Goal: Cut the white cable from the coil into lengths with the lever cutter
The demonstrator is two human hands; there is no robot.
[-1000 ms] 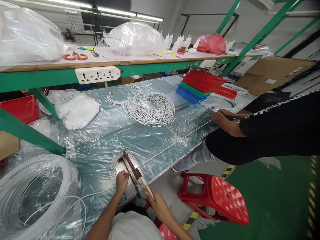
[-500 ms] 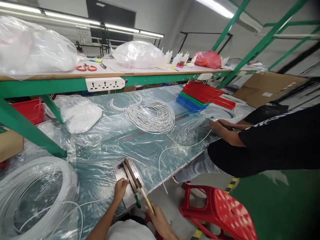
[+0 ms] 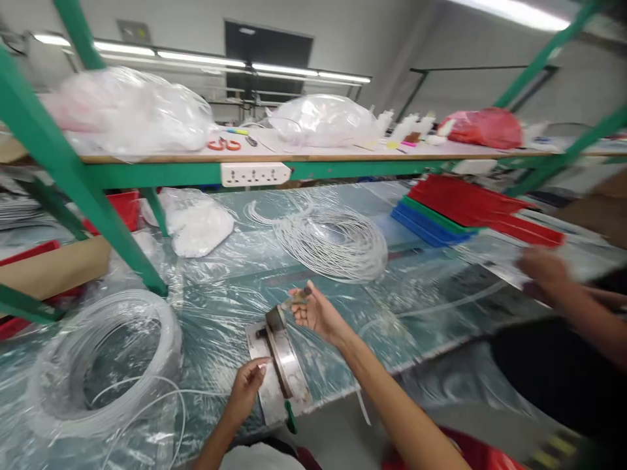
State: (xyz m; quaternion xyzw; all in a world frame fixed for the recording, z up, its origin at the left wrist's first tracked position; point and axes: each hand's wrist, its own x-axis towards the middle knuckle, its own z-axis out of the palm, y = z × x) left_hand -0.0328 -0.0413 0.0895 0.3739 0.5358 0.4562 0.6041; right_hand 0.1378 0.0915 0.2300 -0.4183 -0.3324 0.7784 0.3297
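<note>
My left hand (image 3: 247,385) is closed in a pinch at the left edge of a small metal jig (image 3: 289,362), fingertips on the end of a thin white tube (image 3: 206,392). The tube runs left to a large clear coil (image 3: 161,339). My right hand (image 3: 318,316) grips a lever handle (image 3: 300,297) above the far end of the jig, with its fingers curled round it. A dark metal block (image 3: 275,319) joins the handle to the jig. A green grip (image 3: 290,418) sticks out from the jig's near end.
A coil of white cable (image 3: 337,245) lies behind the jig, with a plastic bag (image 3: 200,225) to its left. Stacked red, green and blue trays (image 3: 441,219) stand back right. A co-worker's hand (image 3: 543,267) is at the right. A shelf (image 3: 353,156) crosses behind; a red stool (image 3: 450,450) is below.
My right hand has swung the lever handle from the jig's near end to its far end. My left hand stays at the jig's left edge. The view has turned left.
</note>
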